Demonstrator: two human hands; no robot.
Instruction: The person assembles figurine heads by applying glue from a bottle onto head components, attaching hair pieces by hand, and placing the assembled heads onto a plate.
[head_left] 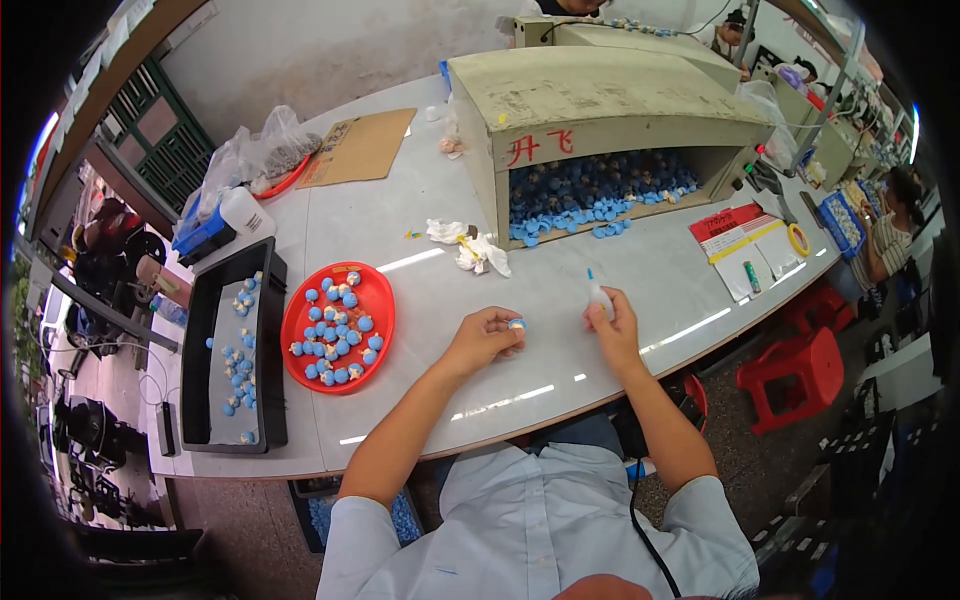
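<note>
Between the thumb and fingers of my left hand (482, 342) is a small blue-and-cream figure part (517, 324), held just above the table. My right hand (615, 325) grips a white squeeze bottle (598, 296) with its thin blue tip pointing up. The two hands are apart, and the bottle does not touch the part. Left of my left hand, a round red tray (388, 330) holds many similar blue-and-cream pieces. Beyond it stands a long black tray (270, 400) with more of these pieces on a pale liner.
A beige metal box (600, 95), open at the front, contains many blue pieces (590, 217). Crumpled tissues (480, 250) lie before it. At right are a red-and-white sheet (745, 245), a tape roll (798, 240) and a green tube (751, 277). Cardboard (360, 148) lies at back left. Other people sit beyond.
</note>
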